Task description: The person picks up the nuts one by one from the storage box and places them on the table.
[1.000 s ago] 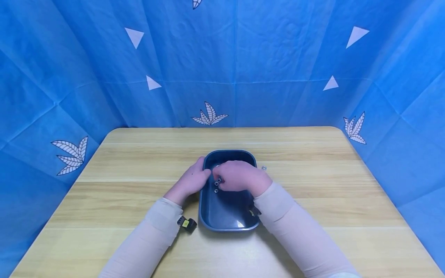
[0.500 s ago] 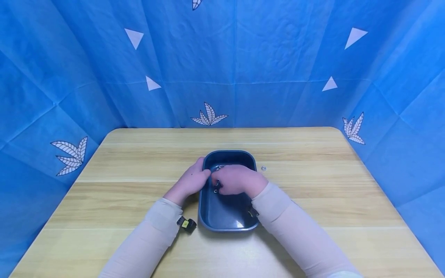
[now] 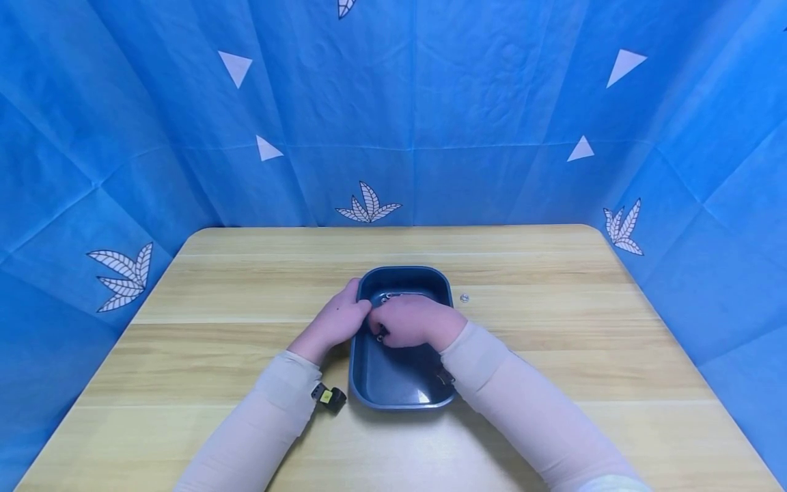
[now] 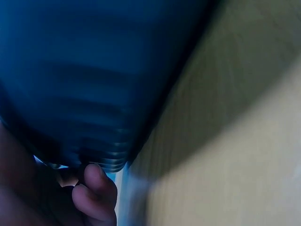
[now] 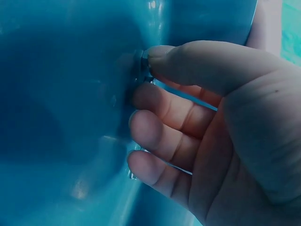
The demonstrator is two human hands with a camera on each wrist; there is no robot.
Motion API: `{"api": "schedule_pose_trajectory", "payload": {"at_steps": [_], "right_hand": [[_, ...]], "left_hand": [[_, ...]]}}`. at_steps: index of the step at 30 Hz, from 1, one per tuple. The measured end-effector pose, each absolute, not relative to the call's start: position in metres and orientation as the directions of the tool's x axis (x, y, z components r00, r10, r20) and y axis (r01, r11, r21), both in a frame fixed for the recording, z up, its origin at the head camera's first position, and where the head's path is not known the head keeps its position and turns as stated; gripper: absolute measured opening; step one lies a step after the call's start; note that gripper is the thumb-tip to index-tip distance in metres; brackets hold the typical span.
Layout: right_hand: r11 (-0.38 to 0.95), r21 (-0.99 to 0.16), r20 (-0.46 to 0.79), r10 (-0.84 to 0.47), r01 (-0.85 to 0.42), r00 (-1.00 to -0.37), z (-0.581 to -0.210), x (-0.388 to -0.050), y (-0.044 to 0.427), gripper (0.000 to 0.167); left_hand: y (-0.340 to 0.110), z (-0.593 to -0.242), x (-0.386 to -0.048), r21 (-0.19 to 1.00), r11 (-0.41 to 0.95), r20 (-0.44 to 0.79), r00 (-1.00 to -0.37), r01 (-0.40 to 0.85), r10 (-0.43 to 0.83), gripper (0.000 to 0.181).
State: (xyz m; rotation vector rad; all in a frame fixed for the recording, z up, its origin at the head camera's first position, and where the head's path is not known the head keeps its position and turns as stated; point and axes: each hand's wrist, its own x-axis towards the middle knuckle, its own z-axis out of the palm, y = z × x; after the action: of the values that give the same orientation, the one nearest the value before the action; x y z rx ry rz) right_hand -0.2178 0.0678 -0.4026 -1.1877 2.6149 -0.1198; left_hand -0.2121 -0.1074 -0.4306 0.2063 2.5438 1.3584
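My left hand (image 3: 335, 318) grips the left rim of a dark blue plastic tray (image 3: 399, 386), thumb over the edge. In the left wrist view its curled fingertips (image 4: 96, 190) lie against the tray's outer wall. My right hand (image 3: 413, 320) reaches down inside, near the left wall, with fingers bent. The right wrist view has the thumb tip against a small metal nut (image 5: 144, 60), seemingly pinched with the mostly hidden index finger. Other shiny nuts (image 3: 387, 297) lie just beyond the hand, and another nut (image 3: 380, 337) shows beside the fingertips. The hand covers part of the group.
One loose nut (image 3: 464, 298) lies on the wooden table (image 3: 553, 307), right of the tray. A blue patterned curtain (image 3: 492, 102) surrounds the table's back and sides. Small black cameras are strapped at both wrists, the left camera (image 3: 334, 399) beside the tray.
The right hand has slid slightly left and toward the near side, covering nuts that showed beside its fingers and uncovering some beyond it. The left hand keeps its hold on the tray.
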Motion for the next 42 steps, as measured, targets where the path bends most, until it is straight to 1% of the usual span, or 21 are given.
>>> {"api": "schedule_pose_trajectory", "payload": {"at_steps": [13, 26, 38, 42], "right_hand": [[0.664, -0.190, -0.206, -0.748, -0.723, -0.631, -0.4045, -0.2178, 0.0676, 0.009], [0.656, -0.183, -0.212, -0.754, -0.732, -0.622, -0.4049, -0.2176, 0.0655, 0.013], [0.648, -0.179, -0.217, -0.760, -0.740, -0.613, -0.4046, -0.2165, 0.0650, 0.018], [0.644, -0.175, -0.218, -0.763, -0.744, -0.609, -0.4055, -0.2169, 0.0644, 0.015]], "left_hand": [[-0.1078, -0.4324, -0.2131, 0.832, 0.555, -0.151, -0.959, 0.009, 0.242, 0.049], [-0.1083, -0.4332, -0.2137, 0.836, 0.548, -0.167, -0.955, -0.007, 0.243, 0.050], [-0.1081, -0.4335, -0.2125, 0.839, 0.544, -0.159, -0.956, 0.001, 0.246, 0.048], [-0.1080, -0.4333, -0.2118, 0.840, 0.543, -0.163, -0.956, -0.006, 0.243, 0.049]]}}
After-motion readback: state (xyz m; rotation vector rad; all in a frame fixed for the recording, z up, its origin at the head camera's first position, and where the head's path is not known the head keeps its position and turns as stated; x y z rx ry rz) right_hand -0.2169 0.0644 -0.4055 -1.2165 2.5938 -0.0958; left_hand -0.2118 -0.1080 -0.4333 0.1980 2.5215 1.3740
